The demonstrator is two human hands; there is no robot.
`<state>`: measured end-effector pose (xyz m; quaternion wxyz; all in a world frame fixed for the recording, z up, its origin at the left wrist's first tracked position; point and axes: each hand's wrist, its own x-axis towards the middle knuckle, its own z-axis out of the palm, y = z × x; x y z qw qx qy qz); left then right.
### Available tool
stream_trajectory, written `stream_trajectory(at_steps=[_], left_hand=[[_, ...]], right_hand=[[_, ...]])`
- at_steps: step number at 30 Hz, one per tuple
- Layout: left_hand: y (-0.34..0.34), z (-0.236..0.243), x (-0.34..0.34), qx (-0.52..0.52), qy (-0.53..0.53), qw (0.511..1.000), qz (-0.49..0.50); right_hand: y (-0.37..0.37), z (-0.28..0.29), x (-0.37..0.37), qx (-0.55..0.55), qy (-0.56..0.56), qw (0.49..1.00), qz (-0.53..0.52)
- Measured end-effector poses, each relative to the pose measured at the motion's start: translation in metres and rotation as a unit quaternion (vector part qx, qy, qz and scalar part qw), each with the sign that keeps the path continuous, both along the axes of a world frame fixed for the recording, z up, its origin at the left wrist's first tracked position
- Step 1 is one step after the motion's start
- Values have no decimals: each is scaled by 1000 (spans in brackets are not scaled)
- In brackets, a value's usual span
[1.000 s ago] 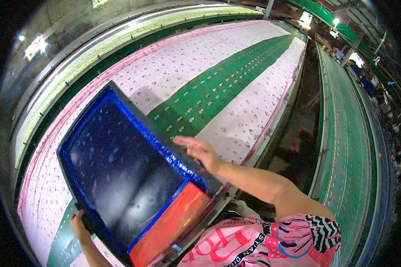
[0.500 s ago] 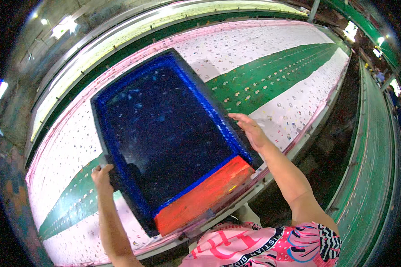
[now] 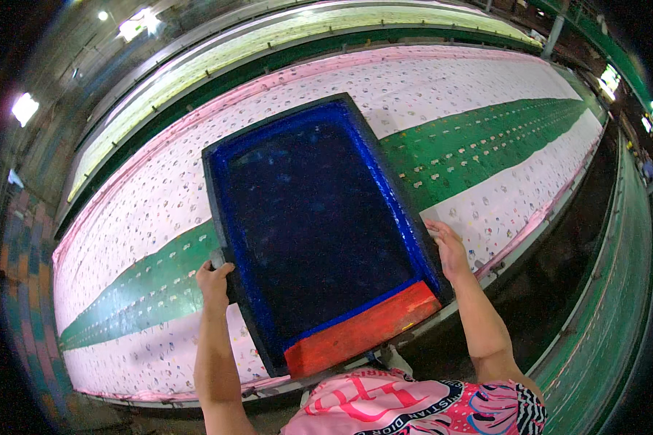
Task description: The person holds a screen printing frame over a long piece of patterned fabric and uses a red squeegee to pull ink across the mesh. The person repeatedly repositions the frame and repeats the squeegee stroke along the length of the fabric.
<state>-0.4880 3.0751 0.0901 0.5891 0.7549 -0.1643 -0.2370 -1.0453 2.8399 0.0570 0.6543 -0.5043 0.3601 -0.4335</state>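
As the left hand (image 3: 214,283) pinches the left side of a large rectangular frame (image 3: 312,225), its thumb lies near the dark rim and the fingers are curled in. The right hand (image 3: 451,252) is placed at the opposite long side, lower half, with the fingers fairly straight and close together against the rim; I cannot tell whether they close around it, since the fingertips are partly hidden at the edge.

The frame is over the middle of a long table (image 3: 446,187), between the two hands, with its far end turned a little to the left. Inside the dark rim runs a glossy blue border (image 3: 387,192) around a nearly black panel, and a red-orange strip (image 3: 363,330) spans the end nearest the person, beside the table's near edge.

Down the length of the table goes a green band (image 3: 519,138) with rows of small pale marks, and the frame covers part of it. On the far side lies a white cloth (image 3: 290,80) dotted with small printed figures, its outer edge pink; on the near side a similar printed strip (image 3: 515,181) shows to the right of the right hand. Beyond the far edge stands another table with yellowish cloth (image 3: 290,49), and to the right, across a dark aisle (image 3: 559,243), a long green surface (image 3: 602,290). The person wears a pink patterned top (image 3: 384,402).
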Motion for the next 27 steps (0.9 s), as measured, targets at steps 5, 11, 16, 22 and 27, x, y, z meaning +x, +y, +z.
stream_trajectory(at_steps=[5,11,16,22,27], left_hand=[[-8,-11,-4,25,-36,999,-14],[-20,-6,-17,38,-31,998,-26],[-14,-6,-17,68,-30,996,-48],[-30,-35,-7,73,16,996,-47],[-41,-54,24,71,-176,981,-39]], right_hand=[[-11,-12,-15,-6,-15,1000,1],[-18,-20,-31,30,23,999,37],[35,43,6,-340,433,830,93],[130,46,15,-426,388,718,390],[156,46,22,-498,466,638,358]])
